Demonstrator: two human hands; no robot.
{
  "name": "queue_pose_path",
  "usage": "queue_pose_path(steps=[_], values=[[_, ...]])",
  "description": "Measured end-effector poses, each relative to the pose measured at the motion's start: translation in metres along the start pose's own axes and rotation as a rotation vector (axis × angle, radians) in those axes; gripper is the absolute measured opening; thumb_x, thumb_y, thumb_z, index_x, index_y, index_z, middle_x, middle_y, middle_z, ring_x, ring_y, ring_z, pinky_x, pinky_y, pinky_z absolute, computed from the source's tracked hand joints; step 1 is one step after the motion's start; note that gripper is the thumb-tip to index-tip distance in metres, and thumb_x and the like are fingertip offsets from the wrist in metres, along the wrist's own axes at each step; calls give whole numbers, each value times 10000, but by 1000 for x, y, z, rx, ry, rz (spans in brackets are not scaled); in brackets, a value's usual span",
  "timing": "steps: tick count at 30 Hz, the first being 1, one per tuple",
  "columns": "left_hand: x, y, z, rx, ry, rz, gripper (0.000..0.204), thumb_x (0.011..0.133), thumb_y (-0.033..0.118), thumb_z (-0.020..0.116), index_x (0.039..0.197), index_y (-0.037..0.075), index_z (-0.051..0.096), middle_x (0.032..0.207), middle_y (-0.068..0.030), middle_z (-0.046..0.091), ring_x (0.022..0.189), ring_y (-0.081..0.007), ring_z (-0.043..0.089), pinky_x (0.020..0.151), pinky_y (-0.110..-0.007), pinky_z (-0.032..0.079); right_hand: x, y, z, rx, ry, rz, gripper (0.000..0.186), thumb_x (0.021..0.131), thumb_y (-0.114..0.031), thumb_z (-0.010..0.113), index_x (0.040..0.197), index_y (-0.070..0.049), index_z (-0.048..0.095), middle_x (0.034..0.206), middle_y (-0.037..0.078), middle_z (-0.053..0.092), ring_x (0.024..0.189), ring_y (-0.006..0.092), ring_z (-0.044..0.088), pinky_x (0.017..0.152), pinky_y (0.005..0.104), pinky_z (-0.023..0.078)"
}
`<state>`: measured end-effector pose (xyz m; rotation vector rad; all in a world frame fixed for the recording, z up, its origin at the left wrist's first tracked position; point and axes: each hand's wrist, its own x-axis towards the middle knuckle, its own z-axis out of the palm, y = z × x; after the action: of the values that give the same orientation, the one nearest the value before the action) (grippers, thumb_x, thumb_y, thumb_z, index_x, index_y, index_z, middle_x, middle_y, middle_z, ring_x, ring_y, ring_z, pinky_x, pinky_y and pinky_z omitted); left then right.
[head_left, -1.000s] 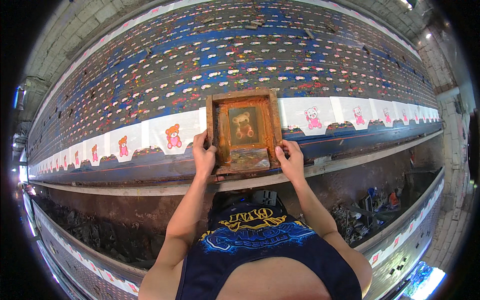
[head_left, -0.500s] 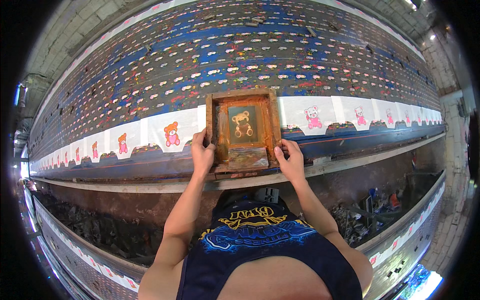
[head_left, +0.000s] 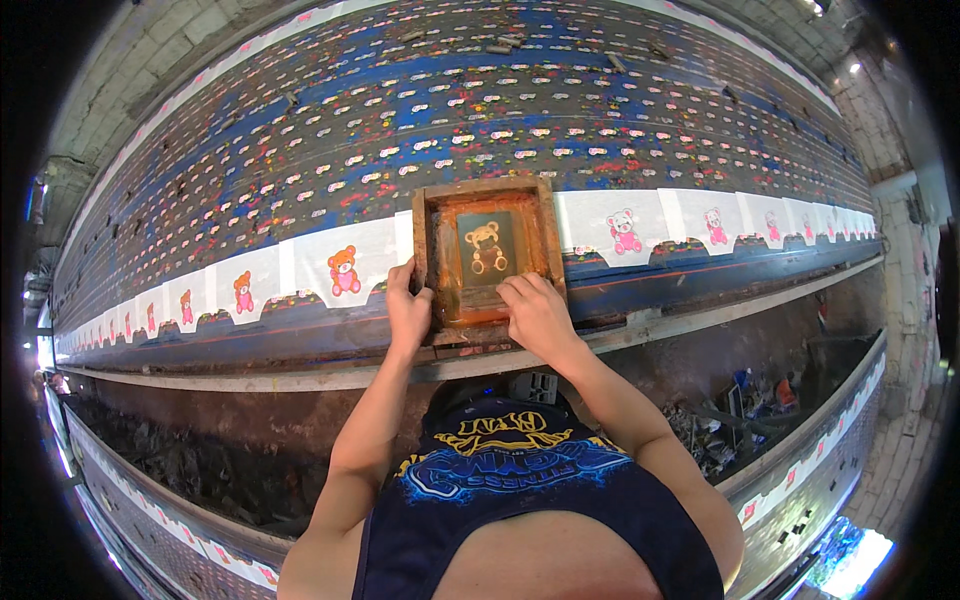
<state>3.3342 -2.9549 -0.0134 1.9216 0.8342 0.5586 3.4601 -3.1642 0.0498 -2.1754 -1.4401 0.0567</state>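
Observation:
A wooden screen-printing frame (head_left: 424, 240) lies on the long table, its inside stained orange, with a bear-shaped opening (head_left: 487, 248) in its dark mesh. My left hand (head_left: 408, 310) grips the frame's left side, thumb against the wood. Inside the frame's near end, the fingers of my right hand (head_left: 537, 312) are closed on the top of a squeegee (head_left: 478, 297), seen nearly edge-on. To the left of the frame lies a white cloth piece (head_left: 325, 262) printed with an orange-and-pink bear. On the right side, another cloth piece (head_left: 590, 220) carries a bear in pink only.
A row of similar printed pieces runs both ways along the table's near edge. Beyond it, the paint-spotted tabletop (head_left: 400, 150) holds rows of small marks. A pale rail (head_left: 660, 328) borders the near side. Behind me, another table (head_left: 810, 480) bears more prints.
My right hand has left the frame's right side and moved inward onto the squeegee, which has gone from lying flat to being tilted up. My left hand stays on the frame.

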Motion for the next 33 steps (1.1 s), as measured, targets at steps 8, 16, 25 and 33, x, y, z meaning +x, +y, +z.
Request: queue_pose_path(steps=[8,16,25,33], values=[[-1,4,-4,9,-42,-21,614,725,-43,611,1337,-71,586,1127,-183,570,1078,-332,582,989,-374,462,-14,7,16,-50,106,-153,388,667,11,668,1055,9,660,1098,141,648,1067,324,587,943,407,508],[0,0,-2,11,-25,5,623,717,-47,616,1338,-74,584,1095,-178,561,1050,-328,580,969,-366,466,89,59,26,-78,138,-73,264,739,20,681,1002,9,673,1050,151,674,1035,342,610,914,424,520],[0,-1,-2,-2,-17,-6,621,712,-44,612,1330,-94,576,1108,-190,560,1093,-339,571,986,-376,454,120,66,15,-11,81,0,154,801,-11,699,953,12,679,987,155,684,1001,357,620,878,450,521],[0,-9,2,-41,-5,-10,594,720,-64,615,1312,-104,579,1126,-183,562,1081,-332,567,990,-376,451,0,6,11,6,18,-27,327,737,7,662,1064,31,657,1102,175,658,1079,355,600,974,433,494]])
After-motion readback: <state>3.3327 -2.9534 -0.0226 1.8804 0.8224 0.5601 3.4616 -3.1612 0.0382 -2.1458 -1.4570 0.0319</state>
